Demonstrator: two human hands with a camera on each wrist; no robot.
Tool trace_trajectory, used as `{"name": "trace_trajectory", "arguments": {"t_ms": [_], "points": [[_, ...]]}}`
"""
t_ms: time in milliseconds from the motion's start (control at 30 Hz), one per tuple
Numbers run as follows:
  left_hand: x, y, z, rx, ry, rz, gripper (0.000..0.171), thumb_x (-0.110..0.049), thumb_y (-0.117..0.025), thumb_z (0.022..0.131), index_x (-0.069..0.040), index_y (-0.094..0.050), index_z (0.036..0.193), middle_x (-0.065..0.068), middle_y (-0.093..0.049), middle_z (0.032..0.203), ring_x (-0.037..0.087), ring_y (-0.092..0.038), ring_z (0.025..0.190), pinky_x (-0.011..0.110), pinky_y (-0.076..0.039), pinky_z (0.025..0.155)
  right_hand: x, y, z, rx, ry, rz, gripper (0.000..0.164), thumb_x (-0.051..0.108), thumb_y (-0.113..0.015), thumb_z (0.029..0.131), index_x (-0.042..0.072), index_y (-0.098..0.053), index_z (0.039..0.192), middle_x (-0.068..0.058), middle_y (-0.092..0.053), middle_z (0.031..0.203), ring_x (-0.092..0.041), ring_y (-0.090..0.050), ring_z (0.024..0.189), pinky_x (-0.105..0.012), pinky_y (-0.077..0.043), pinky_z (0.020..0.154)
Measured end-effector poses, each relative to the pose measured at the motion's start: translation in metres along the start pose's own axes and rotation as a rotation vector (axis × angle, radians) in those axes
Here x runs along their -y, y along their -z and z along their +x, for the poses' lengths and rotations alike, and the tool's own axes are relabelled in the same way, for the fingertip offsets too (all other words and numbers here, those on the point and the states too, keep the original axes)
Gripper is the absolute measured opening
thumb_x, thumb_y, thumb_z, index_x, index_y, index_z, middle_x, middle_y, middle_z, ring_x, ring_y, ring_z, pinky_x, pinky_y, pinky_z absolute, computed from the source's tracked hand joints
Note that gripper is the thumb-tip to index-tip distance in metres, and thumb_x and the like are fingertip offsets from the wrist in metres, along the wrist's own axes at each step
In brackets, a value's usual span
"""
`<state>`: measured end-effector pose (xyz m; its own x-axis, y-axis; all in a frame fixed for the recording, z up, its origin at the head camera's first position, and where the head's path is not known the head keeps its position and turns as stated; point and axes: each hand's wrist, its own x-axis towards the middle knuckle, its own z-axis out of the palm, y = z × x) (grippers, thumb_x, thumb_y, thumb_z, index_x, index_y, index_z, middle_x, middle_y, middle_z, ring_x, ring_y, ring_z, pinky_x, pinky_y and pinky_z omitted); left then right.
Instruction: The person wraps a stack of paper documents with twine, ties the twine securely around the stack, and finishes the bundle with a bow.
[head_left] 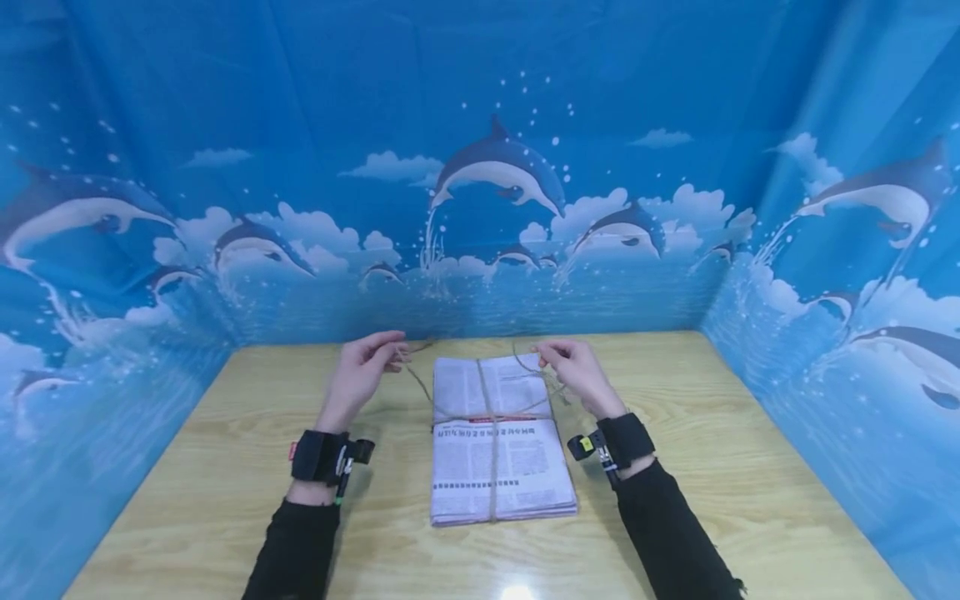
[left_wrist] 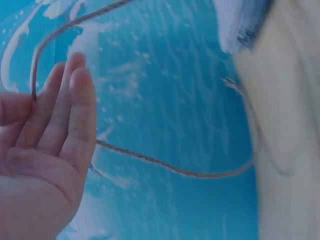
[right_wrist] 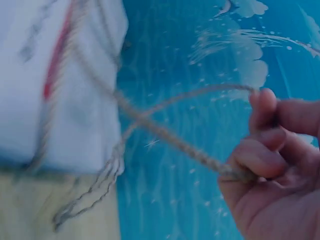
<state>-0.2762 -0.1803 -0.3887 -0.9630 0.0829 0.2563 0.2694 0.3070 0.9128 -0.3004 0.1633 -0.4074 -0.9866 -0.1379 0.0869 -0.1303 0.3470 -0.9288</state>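
Observation:
A stack of folded newspapers (head_left: 465, 462) lies on the table, with brown twine (head_left: 494, 467) running lengthwise and crosswise over it. Beyond the stack's far left corner, my left hand (head_left: 358, 375) pinches one twine end between thumb and forefinger; its other fingers are extended in the left wrist view, where the twine (left_wrist: 175, 171) trails behind them. My right hand (head_left: 577, 373) is by the far right corner. Its curled fingers grip the other length of twine (right_wrist: 187, 151), and the fingertips pinch a thinner part of it. A frayed end (right_wrist: 87, 195) dangles below in the right wrist view.
The wood-patterned table (head_left: 217, 483) extends around the stack. A blue curtain (head_left: 360, 100) printed with dolphins encloses the back and both sides. Each wrist wears a black strap (head_left: 318, 456) with a small camera.

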Motion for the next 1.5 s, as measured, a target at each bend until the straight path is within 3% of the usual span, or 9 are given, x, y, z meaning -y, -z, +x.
{"name": "trace_trajectory", "arguments": {"t_ms": [200,400,633,733,833,1000,1167,1333,1500], "points": [[-0.009,-0.027,0.009,-0.019,-0.09,0.08,0.028,-0.02,-0.052,0.103,-0.006,-0.064,0.123,0.014,-0.072,0.109,0.025,-0.07,0.099,0.036,-0.057,0.08,0.017,-0.019,0.003,0.164,0.032,-0.037,0.029,0.028,-0.05,0.104,0.012,-0.071,0.116,-0.009,-0.065,0.102,-0.015,-0.034,0.057,-0.028,-0.03,0.052],[-0.011,-0.046,0.015,-0.085,-0.144,0.087,0.02,-0.022,-0.057,0.1,-0.01,-0.065,0.113,0.008,-0.074,0.104,0.023,-0.07,0.099,0.041,-0.055,0.085,0.017,-0.028,0.006,0.207,0.046,-0.029,0.029,0.03,-0.051,0.103,0.011,-0.072,0.107,-0.013,-0.061,0.09,-0.013,-0.026,0.052,-0.027,-0.028,0.052],[-0.011,-0.057,0.02,-0.095,-0.382,0.219,0.015,-0.014,-0.065,0.094,-0.008,-0.072,0.107,0.008,-0.072,0.106,0.021,-0.068,0.096,0.035,-0.056,0.077,0.016,-0.029,0.005,0.214,0.036,-0.017,0.029,0.027,-0.051,0.103,0.012,-0.07,0.118,-0.022,-0.064,0.104,-0.013,-0.028,0.052,-0.027,-0.029,0.053],[-0.01,-0.064,0.021,-0.114,-0.471,0.236,0.014,-0.01,-0.069,0.091,-0.008,-0.074,0.104,0.009,-0.072,0.106,0.021,-0.066,0.094,0.031,-0.055,0.072,0.018,-0.032,0.004,0.213,0.066,-0.022,0.026,0.028,-0.056,0.101,0.013,-0.071,0.116,-0.017,-0.066,0.104,-0.012,-0.043,0.06,-0.031,-0.039,0.06],[-0.011,-0.072,0.02,-0.111,-0.516,0.242,0.013,-0.01,-0.071,0.089,-0.009,-0.076,0.101,0.007,-0.071,0.104,0.02,-0.063,0.095,0.029,-0.052,0.072,0.019,-0.038,0.004,0.19,0.14,-0.08,0.026,0.032,-0.065,0.095,0.015,-0.073,0.112,-0.008,-0.068,0.096,-0.014,-0.053,0.069,-0.034,-0.046,0.065],[-0.011,-0.083,0.017,-0.074,-0.529,0.245,0.013,-0.012,-0.071,0.089,-0.011,-0.077,0.1,0.003,-0.067,0.097,0.018,-0.057,0.09,0.033,-0.048,0.072,0.019,-0.047,0.004,0.1,0.271,-0.189,0.024,0.034,-0.073,0.088,0.016,-0.076,0.105,-0.001,-0.068,0.079,-0.015,-0.054,0.062,-0.027,-0.043,0.056],[-0.009,-0.09,0.014,-0.07,-0.498,0.234,0.014,-0.012,-0.071,0.089,-0.012,-0.077,0.101,0.001,-0.066,0.094,0.014,-0.058,0.087,0.028,-0.05,0.067,0.016,-0.052,0.005,0.063,0.313,-0.184,0.019,0.027,-0.07,0.092,0.013,-0.077,0.101,-0.002,-0.073,0.083,-0.013,-0.054,0.06,-0.024,-0.041,0.054],[-0.007,-0.092,0.014,-0.066,-0.482,0.255,0.016,-0.011,-0.067,0.092,-0.009,-0.075,0.106,0.002,-0.068,0.095,0.013,-0.061,0.084,0.024,-0.05,0.064,0.013,-0.052,0.007,0.057,0.301,-0.143,0.024,0.026,-0.068,0.093,0.006,-0.076,0.104,-0.006,-0.075,0.093,-0.014,-0.066,0.077,-0.029,-0.053,0.07],[-0.005,-0.092,0.014,-0.045,-0.456,0.281,0.02,-0.008,-0.065,0.094,-0.007,-0.071,0.113,0.003,-0.07,0.096,0.013,-0.064,0.083,0.023,-0.051,0.063,0.012,-0.05,0.007,0.049,0.293,-0.143,0.023,0.024,-0.065,0.095,0.006,-0.075,0.106,-0.008,-0.075,0.099,-0.018,-0.068,0.086,-0.035,-0.055,0.08]]}}
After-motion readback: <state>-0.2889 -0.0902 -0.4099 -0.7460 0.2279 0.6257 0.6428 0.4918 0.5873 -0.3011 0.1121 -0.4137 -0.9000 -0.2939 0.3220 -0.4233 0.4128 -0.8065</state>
